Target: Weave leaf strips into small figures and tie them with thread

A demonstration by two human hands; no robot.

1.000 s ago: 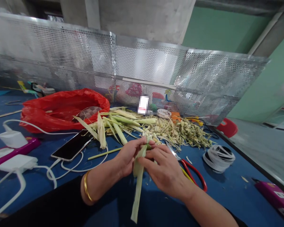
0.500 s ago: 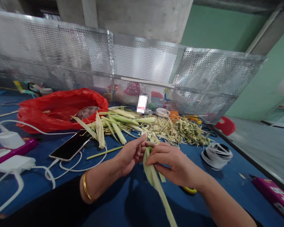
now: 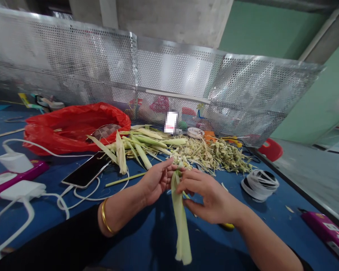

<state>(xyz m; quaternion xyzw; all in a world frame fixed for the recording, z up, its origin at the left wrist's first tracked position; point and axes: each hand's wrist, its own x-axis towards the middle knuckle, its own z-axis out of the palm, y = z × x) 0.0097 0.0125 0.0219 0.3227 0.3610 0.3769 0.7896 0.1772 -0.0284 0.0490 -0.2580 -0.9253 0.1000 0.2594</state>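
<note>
Strip of long pale-green leaf point(image 3: 181, 222) hung above blue tabletop point(image 3: 147, 244), near heap of pale stalk trimmings point(image 3: 214, 154). Left hand point(image 3: 155, 180) pinched its top; right hand point(image 3: 209, 195) closed on it just below. Best, likely: grips close together, pull along grain.

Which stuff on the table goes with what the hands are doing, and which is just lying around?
Part of the job:
left hand and right hand, both pinching the leaf strip
fresh stalks
pile of scraps, probably trimmings

Just lying about:
phone
white charger
red bag
white roll
purple box
</note>
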